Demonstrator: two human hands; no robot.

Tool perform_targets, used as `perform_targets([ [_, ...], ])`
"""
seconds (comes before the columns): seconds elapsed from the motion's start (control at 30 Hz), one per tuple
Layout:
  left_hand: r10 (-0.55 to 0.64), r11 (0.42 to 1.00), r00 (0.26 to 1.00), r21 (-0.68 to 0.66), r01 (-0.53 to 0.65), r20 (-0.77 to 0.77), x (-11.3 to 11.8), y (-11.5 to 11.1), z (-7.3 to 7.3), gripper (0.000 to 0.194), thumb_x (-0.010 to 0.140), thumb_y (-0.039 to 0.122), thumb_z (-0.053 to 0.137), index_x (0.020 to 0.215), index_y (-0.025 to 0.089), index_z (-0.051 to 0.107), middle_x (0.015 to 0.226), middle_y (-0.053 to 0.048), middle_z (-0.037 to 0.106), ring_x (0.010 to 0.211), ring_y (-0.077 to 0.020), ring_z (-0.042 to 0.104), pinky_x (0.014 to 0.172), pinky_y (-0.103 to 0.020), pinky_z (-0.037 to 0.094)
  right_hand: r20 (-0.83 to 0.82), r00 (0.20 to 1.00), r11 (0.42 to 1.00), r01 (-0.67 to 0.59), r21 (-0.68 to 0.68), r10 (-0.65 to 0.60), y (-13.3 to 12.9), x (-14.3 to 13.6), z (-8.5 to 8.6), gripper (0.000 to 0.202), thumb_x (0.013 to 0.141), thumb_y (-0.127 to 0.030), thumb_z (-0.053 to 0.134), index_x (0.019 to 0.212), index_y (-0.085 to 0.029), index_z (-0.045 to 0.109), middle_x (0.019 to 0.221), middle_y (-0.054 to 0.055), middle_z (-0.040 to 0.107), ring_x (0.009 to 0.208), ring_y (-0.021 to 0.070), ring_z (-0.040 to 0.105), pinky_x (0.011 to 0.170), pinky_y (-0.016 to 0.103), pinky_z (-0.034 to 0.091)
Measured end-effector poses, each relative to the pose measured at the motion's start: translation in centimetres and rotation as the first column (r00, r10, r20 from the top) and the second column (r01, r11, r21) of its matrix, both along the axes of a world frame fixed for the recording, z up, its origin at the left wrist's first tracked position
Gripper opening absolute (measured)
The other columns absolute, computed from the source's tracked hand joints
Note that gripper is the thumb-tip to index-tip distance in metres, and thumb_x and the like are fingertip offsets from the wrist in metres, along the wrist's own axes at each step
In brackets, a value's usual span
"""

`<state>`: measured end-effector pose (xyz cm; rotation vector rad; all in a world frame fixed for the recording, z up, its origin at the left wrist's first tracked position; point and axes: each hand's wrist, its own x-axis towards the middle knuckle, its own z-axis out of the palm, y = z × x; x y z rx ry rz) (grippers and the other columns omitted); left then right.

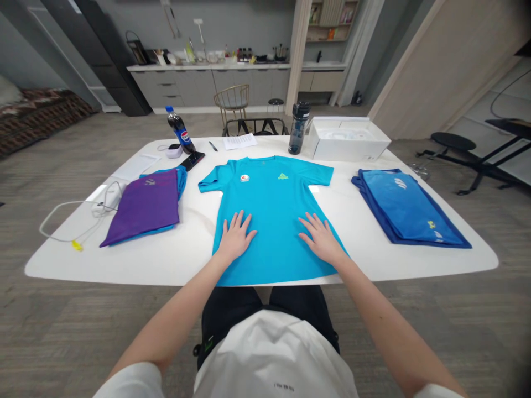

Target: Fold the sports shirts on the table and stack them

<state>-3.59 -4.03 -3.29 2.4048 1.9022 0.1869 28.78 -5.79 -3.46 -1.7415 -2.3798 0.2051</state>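
A turquoise T-shirt lies spread out face up on the white table, its collar at the far side and its hem along the near edge. Two small chest prints show on it, and its left-hand sleeve looks a little creased. My left hand rests flat on the lower left of the shirt with fingers spread. On the lower right, my right hand lies palm down in the same way, fingers apart. Neither hand grips the cloth.
On the white table, folded purple clothing lies left and folded blue clothing right. Farther back stand a cola bottle, a dark water bottle and a white box. A phone and a white cable lie left.
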Motion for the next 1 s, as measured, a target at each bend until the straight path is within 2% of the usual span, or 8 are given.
perform_targets([
  [0.17, -0.003, 1.000, 0.999, -0.031, 0.001, -0.042, -3.5, -1.4, -1.8, 0.067, 0.102, 0.064, 0.027, 0.162, 0.036, 0.028, 0.170, -0.001, 0.024, 0.158, -0.0297, 0.019, 0.127, -0.059, 0.012, 0.176, 0.967, 0.981, 0.191, -0.013, -0.186, -3.5, 0.0, -2.3, 0.069, 0.105, -0.062, 0.020, 0.164, -0.027, 0.027, 0.170, 0.007, 0.023, 0.156, 0.0357, 0.017, 0.123, 0.064, 0.016],
  [0.3, 0.012, 0.999, 0.999, -0.051, -0.014, -0.048, -3.6, -1.0, -1.2, 0.070, 0.101, 0.067, 0.026, 0.162, 0.034, 0.029, 0.170, -0.003, 0.023, 0.157, -0.0309, 0.020, 0.126, -0.061, 0.014, 0.197, 0.949, 0.963, 0.261, -0.061, -0.245, -4.8, -1.1, -1.3, 0.075, 0.101, -0.070, 0.021, 0.162, -0.027, 0.034, 0.168, 0.008, 0.028, 0.152, 0.0412, 0.026, 0.117, 0.067, 0.026],
  [0.37, 0.005, 0.999, 0.999, -0.041, -0.007, -0.037, -2.4, 1.6, -0.7, 0.069, 0.102, 0.065, 0.024, 0.162, 0.032, 0.029, 0.170, -0.005, 0.021, 0.157, -0.0305, 0.019, 0.126, -0.060, 0.015, 0.170, 0.964, 0.973, 0.218, -0.075, -0.203, -2.0, -2.1, -0.3, 0.075, 0.101, -0.070, 0.021, 0.160, -0.026, 0.039, 0.167, 0.008, 0.030, 0.152, 0.0389, 0.028, 0.118, 0.065, 0.027],
  [0.5, -0.003, 1.000, 1.000, 0.008, 0.003, -0.010, 0.5, 9.5, -0.2, 0.067, 0.103, 0.061, 0.024, 0.163, 0.030, 0.029, 0.171, -0.006, 0.016, 0.158, -0.0297, 0.017, 0.126, -0.059, 0.015, 0.099, 0.995, 0.998, 0.011, -0.054, -0.006, 7.8, -4.3, 0.7, 0.067, 0.105, -0.063, 0.018, 0.162, -0.031, 0.032, 0.170, 0.003, 0.023, 0.157, 0.0310, 0.018, 0.123, 0.063, 0.019],
  [0.6, 0.043, 0.999, 0.999, -0.020, -0.043, -0.001, 0.7, 13.6, -0.7, 0.067, 0.103, 0.061, 0.024, 0.162, 0.030, 0.030, 0.171, -0.005, 0.018, 0.158, -0.0294, 0.017, 0.127, -0.058, 0.014, 0.110, 0.993, 0.995, 0.044, -0.084, -0.035, 13.5, -4.4, -0.1, 0.063, 0.106, -0.060, 0.017, 0.162, -0.035, 0.029, 0.171, 0.001, 0.020, 0.157, 0.0302, 0.017, 0.122, 0.064, 0.018],
  [0.73, 0.135, 0.989, 0.991, -0.055, -0.135, -0.006, -2.0, 13.2, -2.0, 0.070, 0.102, 0.065, 0.023, 0.162, 0.030, 0.031, 0.170, -0.007, 0.022, 0.157, -0.0314, 0.020, 0.127, -0.055, 0.018, 0.171, 0.956, 0.963, 0.256, -0.079, -0.240, 14.4, -1.0, -2.1, 0.068, 0.106, -0.059, 0.016, 0.164, -0.026, 0.027, 0.170, 0.008, 0.021, 0.156, 0.0295, 0.019, 0.124, 0.057, 0.018],
  [0.87, 0.162, 0.987, 0.986, 0.012, -0.161, -0.035, -3.4, 11.8, -2.1, 0.076, 0.101, 0.065, 0.026, 0.162, 0.021, 0.031, 0.169, -0.014, 0.024, 0.156, -0.0336, 0.024, 0.126, -0.053, 0.020, 0.173, 0.897, 0.908, 0.417, -0.030, -0.407, 13.4, 0.9, -2.6, 0.080, 0.104, -0.064, 0.014, 0.162, -0.011, 0.029, 0.168, 0.020, 0.023, 0.155, 0.0356, 0.021, 0.121, 0.064, 0.020],
  [1.0, 0.080, 0.994, 0.997, 0.070, -0.078, -0.023, -1.6, 15.8, -0.8, 0.070, 0.103, 0.061, 0.027, 0.163, 0.024, 0.030, 0.170, -0.010, 0.023, 0.157, -0.0303, 0.022, 0.127, -0.054, 0.016, 0.115, 0.975, 0.981, 0.188, 0.047, -0.192, 17.3, -2.5, -1.5, 0.074, 0.104, -0.063, 0.018, 0.162, -0.019, 0.031, 0.170, 0.013, 0.021, 0.156, 0.0344, 0.017, 0.122, 0.064, 0.014],
])
